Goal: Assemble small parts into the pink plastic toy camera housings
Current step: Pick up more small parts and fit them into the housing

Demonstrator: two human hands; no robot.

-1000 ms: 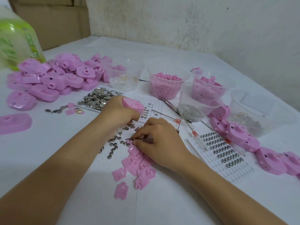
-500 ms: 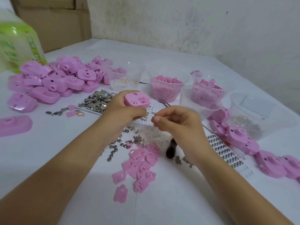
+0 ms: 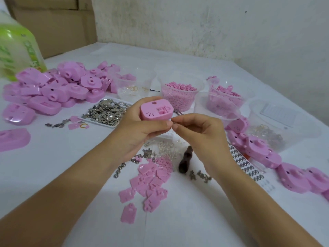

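Evidently the white table [image 3: 178, 220] is laid out as a supply ring around the grip: the heap of pink housings [image 3: 53, 90] lies well to its left, clear tubs [image 3: 179, 97] stand just beyond it, and loose pink plates [image 3: 149, 184] lie beneath it, all within reach. The left hand [image 3: 138, 134] clasps one pink housing [image 3: 154, 111] lifted clear, open face tilted toward the eyes, likely to show the recess. The right hand [image 3: 203, 138], at its lower right corner, pinches a small part too tiny to make out.
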